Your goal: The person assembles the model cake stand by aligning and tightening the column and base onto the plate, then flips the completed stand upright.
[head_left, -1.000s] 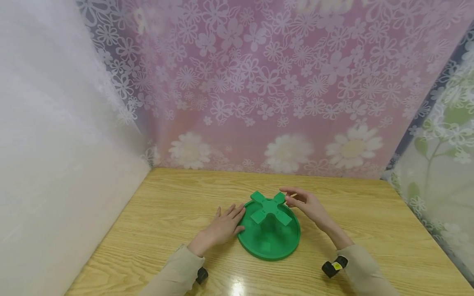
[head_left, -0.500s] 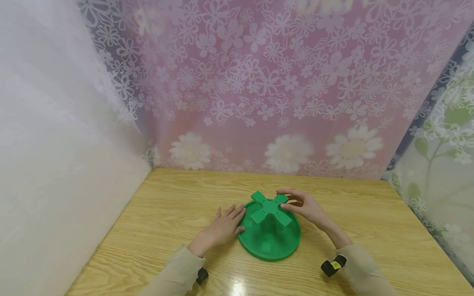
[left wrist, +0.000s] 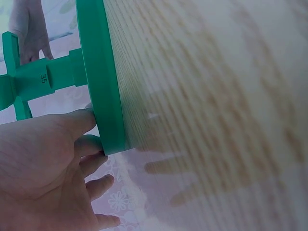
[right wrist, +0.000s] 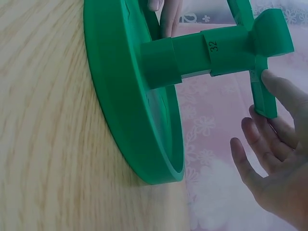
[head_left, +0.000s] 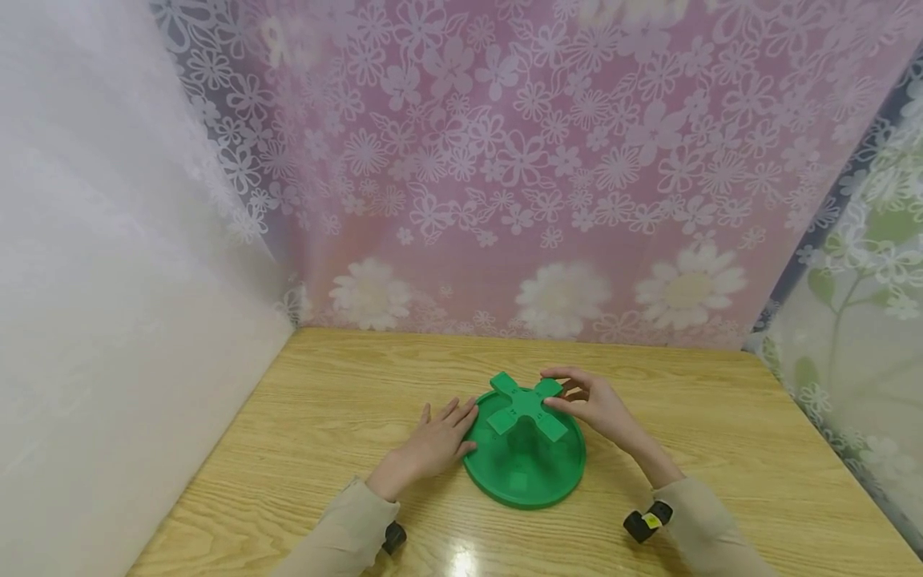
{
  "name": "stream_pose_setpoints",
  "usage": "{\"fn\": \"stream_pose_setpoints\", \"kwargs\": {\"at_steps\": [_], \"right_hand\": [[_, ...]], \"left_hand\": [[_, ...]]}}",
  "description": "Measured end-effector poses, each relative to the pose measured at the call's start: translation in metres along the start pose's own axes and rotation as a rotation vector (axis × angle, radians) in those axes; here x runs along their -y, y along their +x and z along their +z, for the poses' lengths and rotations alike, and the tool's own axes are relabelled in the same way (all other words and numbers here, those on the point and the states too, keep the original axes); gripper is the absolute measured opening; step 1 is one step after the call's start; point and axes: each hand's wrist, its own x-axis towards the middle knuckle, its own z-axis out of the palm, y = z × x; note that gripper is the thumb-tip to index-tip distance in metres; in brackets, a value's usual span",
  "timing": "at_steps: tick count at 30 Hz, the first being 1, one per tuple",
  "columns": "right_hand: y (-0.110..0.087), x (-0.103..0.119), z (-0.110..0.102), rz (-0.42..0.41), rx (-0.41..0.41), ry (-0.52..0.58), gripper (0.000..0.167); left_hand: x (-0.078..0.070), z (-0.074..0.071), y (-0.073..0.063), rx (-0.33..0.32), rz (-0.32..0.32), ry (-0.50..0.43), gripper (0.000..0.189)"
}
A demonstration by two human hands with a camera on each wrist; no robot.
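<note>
A green round tray-like base (head_left: 522, 490) with a raised rim lies on the table. From its middle rises a green column (right wrist: 195, 54), marked 32 in the right wrist view and 35 in the left. A four-armed green cross piece (head_left: 527, 403) tops the column. My left hand (head_left: 431, 447) rests at the base's left rim with fingers spread and fairly straight; in the left wrist view its thumb touches the rim. My right hand (head_left: 597, 410) pinches the cross's far right arm (right wrist: 263, 96) between thumb and fingers, the other fingers loosely bent.
The wood-grain table (head_left: 346, 377) reaches a pink flowered curtain (head_left: 505, 200) at the back. A pale sheet (head_left: 144, 264) hangs on the left, and a leaf-patterned one (head_left: 851, 336) on the right. Both wrists wear black devices (head_left: 646, 521).
My right hand has moved slightly left, from the arm's tip to a pinch farther in along it. The cross piece has turned slightly clockwise. My left hand has stayed put.
</note>
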Motion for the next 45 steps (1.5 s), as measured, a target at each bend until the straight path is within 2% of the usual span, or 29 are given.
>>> {"fn": "stream_pose_setpoints", "kwargs": {"at_steps": [7, 10, 15, 21, 26, 32, 34, 39, 42, 45], "right_hand": [[-0.004, 0.004, -0.001, -0.011, 0.023, 0.032, 0.043], [-0.007, 0.004, -0.002, -0.006, 0.035, 0.081, 0.041], [-0.011, 0.005, -0.005, 0.021, 0.046, 0.193, 0.041], [-0.017, 0.006, -0.010, 0.039, 0.047, 0.243, 0.039], [-0.025, 0.003, -0.014, 0.109, 0.026, 0.282, 0.043], [-0.036, -0.004, -0.018, 0.265, 0.021, 0.267, 0.051], [-0.040, -0.007, -0.019, 0.314, 0.018, 0.264, 0.053], [-0.048, -0.014, -0.018, 0.423, 0.032, 0.257, 0.051], [-0.051, -0.016, -0.016, 0.461, 0.064, 0.255, 0.049], [-0.051, -0.017, -0.014, 0.469, 0.101, 0.274, 0.048]], "left_hand": [[0.000, 0.000, 0.001, 0.011, -0.005, -0.035, 0.062], [0.003, 0.003, 0.003, 0.014, -0.002, -0.081, 0.063], [0.014, 0.007, 0.008, 0.006, 0.017, -0.227, 0.064], [0.027, 0.004, 0.013, -0.023, 0.038, -0.451, 0.060], [0.028, -0.001, 0.007, -0.080, -0.014, -0.593, 0.054], [0.029, 0.002, 0.001, -0.181, -0.091, -0.684, 0.045], [0.029, 0.003, 0.000, -0.193, -0.126, -0.751, 0.043], [0.029, 0.006, -0.002, -0.157, -0.218, -0.970, 0.040], [0.025, 0.007, -0.002, -0.131, -0.249, -1.036, 0.039], [0.020, 0.007, -0.001, -0.119, -0.262, -1.055, 0.038]]}}
